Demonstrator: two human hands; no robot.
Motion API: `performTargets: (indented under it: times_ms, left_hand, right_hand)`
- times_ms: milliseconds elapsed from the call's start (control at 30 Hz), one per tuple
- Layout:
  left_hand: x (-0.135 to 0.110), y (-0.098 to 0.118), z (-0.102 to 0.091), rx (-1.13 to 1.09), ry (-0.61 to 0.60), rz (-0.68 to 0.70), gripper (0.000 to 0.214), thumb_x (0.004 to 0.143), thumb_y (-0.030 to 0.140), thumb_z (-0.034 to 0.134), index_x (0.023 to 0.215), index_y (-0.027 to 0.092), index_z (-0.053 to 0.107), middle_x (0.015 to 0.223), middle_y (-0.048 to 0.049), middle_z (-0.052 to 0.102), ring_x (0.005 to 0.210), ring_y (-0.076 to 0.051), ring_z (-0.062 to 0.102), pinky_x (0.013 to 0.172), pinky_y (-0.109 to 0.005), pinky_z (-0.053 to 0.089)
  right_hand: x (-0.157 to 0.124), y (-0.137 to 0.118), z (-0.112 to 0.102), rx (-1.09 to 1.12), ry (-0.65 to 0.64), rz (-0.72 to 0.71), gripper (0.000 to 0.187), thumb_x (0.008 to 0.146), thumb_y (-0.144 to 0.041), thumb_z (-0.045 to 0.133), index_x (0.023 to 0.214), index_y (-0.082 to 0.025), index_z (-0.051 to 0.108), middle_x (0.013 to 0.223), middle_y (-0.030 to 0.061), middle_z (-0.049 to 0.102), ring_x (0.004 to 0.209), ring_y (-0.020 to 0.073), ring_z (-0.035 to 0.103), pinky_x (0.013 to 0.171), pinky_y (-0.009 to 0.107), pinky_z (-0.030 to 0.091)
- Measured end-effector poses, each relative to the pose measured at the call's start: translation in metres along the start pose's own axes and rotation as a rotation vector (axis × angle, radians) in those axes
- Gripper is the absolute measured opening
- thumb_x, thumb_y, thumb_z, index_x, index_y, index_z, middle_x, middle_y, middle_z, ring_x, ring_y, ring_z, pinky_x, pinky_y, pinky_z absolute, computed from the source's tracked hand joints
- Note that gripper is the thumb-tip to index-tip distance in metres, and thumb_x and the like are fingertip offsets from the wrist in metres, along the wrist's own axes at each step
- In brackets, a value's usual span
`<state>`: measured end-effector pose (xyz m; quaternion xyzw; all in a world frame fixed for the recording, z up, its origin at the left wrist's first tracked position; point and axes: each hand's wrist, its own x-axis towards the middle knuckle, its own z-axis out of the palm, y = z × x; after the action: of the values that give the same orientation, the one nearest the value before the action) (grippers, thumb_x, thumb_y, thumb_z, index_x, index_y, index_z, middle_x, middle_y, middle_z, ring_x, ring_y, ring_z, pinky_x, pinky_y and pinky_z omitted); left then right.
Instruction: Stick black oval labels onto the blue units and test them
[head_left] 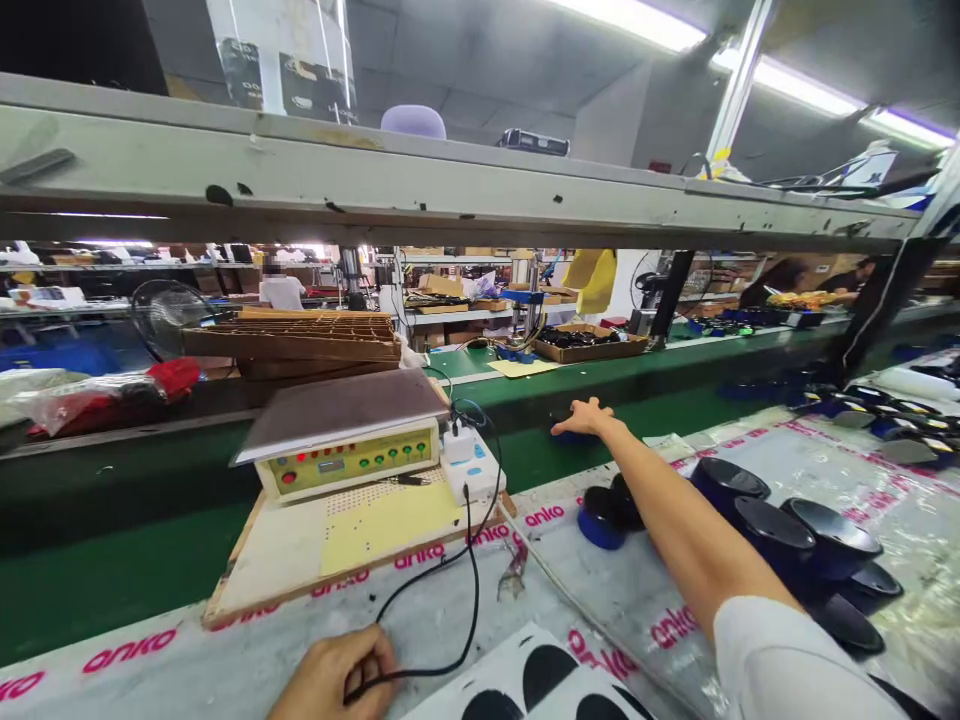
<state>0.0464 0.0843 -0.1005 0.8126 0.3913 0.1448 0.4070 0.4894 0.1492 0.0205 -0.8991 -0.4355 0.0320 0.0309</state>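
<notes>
My left hand [334,675] is at the bottom edge of the view, shut on a thin black cable [472,590]. That cable runs up to a white plug adapter [469,462] beside a yellow-faced electronic test box [345,465] with red and green buttons and lights. My right hand [581,418] stretches across the bench, its fingers spread over a dark blue round device [568,435] on the green conveyor belt. Several similar black-topped blue round devices [772,535] stand on the bench to the right of my right forearm, and another pair [604,518] lies near it.
The test box sits on a wooden board [337,560] on a plastic sheet printed "anko". A grey metal shelf [375,170] runs overhead. Beyond the green conveyor belt [112,510] stand a fan, cardboard trays and wooden racks. Co-workers are in the distance.
</notes>
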Motion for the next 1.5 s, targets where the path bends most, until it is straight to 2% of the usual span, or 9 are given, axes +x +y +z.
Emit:
performTargets:
  times_ms: [133, 267, 433, 667, 867, 1033, 1200, 1367, 1500]
  left_hand:
    - [-0.006, 0.006, -0.003, 0.066, 0.033, 0.059, 0.016, 0.079, 0.032, 0.053, 0.071, 0.019, 0.059, 0.061, 0.0018, 0.053, 0.060, -0.014, 0.046, 0.057, -0.023, 0.033]
    - [-0.010, 0.012, -0.008, 0.219, -0.004, 0.113, 0.017, 0.085, 0.029, 0.048, 0.078, 0.020, 0.061, 0.068, 0.0006, 0.060, 0.065, -0.016, 0.053, 0.061, -0.024, 0.038]
    - [-0.015, 0.022, -0.012, 0.315, -0.032, 0.190, 0.018, 0.087, 0.029, 0.047, 0.082, 0.020, 0.061, 0.076, -0.0012, 0.065, 0.070, -0.018, 0.057, 0.066, -0.027, 0.040]
    - [-0.037, 0.077, -0.033, 0.361, -0.030, 0.298, 0.017, 0.091, 0.031, 0.047, 0.088, 0.022, 0.061, 0.086, -0.0015, 0.066, 0.076, -0.018, 0.058, 0.070, -0.028, 0.040]
    - [-0.099, 0.144, 0.005, 0.471, -0.067, 0.544, 0.015, 0.098, 0.026, 0.040, 0.098, 0.023, 0.055, 0.088, 0.0007, 0.066, 0.075, -0.014, 0.062, 0.061, -0.025, 0.039]
    - [-0.127, 0.158, 0.049, 0.593, -0.237, 0.637, 0.006, 0.093, 0.019, 0.050, 0.095, 0.022, 0.054, 0.086, 0.0025, 0.068, 0.069, -0.013, 0.063, 0.056, -0.024, 0.035]
    - [-0.111, 0.156, 0.059, 0.208, -0.138, 0.322, 0.012, 0.097, 0.026, 0.041, 0.093, 0.024, 0.053, 0.076, 0.0034, 0.064, 0.066, -0.012, 0.058, 0.060, -0.021, 0.038]
    - [-0.075, 0.152, 0.067, -0.232, -0.141, 0.105, 0.019, 0.095, 0.037, 0.044, 0.084, 0.022, 0.045, 0.065, 0.0062, 0.056, 0.046, -0.008, 0.048, 0.045, -0.019, 0.035]
    - [-0.051, 0.151, 0.068, -0.346, -0.087, 0.099, 0.024, 0.095, 0.042, 0.043, 0.083, 0.022, 0.041, 0.061, 0.0081, 0.053, 0.038, -0.005, 0.042, 0.039, -0.017, 0.030]
  right_hand:
    - [-0.038, 0.006, -0.040, 0.042, -0.014, -0.225, 0.048, 0.091, -0.042, 0.063, 0.131, -0.018, 0.050, 0.138, 0.0122, 0.043, 0.119, 0.0296, 0.048, 0.098, 0.052, 0.042]
    - [-0.125, 0.033, -0.062, 0.112, -0.094, -0.504, 0.072, 0.068, -0.054, 0.078, 0.127, -0.021, 0.053, 0.141, 0.0089, 0.040, 0.116, 0.0279, 0.051, 0.100, 0.036, 0.042]
    - [-0.216, 0.067, -0.024, 0.160, -0.266, -0.650, 0.073, 0.055, -0.051, 0.081, 0.118, -0.020, 0.061, 0.141, 0.0090, 0.041, 0.120, 0.0319, 0.050, 0.101, 0.036, 0.043]
    - [-0.241, 0.067, 0.013, 0.386, -0.174, -0.566, 0.084, 0.057, -0.050, 0.079, 0.129, -0.013, 0.054, 0.150, 0.0216, 0.029, 0.139, 0.0472, 0.011, 0.110, 0.066, 0.008]
    - [-0.314, 0.014, 0.020, 0.938, -0.414, -0.603, 0.066, 0.099, -0.059, 0.013, 0.147, -0.016, 0.029, 0.126, 0.0159, 0.060, 0.106, 0.0246, 0.063, 0.092, 0.041, 0.051]
    - [-0.364, 0.042, 0.037, 1.839, -0.870, -0.518, 0.052, 0.096, -0.062, 0.039, 0.121, -0.023, 0.064, 0.099, 0.0099, 0.071, 0.053, 0.0125, 0.064, 0.044, 0.020, 0.049]
    - [-0.395, 0.081, 0.077, 1.902, -0.407, -0.381, 0.028, 0.091, -0.043, 0.059, 0.106, -0.024, 0.073, 0.093, 0.0114, 0.072, 0.079, 0.0232, 0.068, 0.072, 0.032, 0.056]
    - [-0.401, 0.079, 0.103, 1.763, -0.049, -0.450, 0.038, 0.086, -0.047, 0.066, 0.123, -0.037, 0.063, 0.131, 0.0065, 0.058, 0.129, 0.0292, 0.045, 0.105, 0.041, 0.040]
    - [-0.389, 0.081, 0.112, 1.571, -0.046, -0.279, 0.050, 0.088, -0.050, 0.062, 0.134, -0.035, 0.050, 0.146, 0.0090, 0.040, 0.118, 0.0285, 0.053, 0.088, 0.037, 0.051]
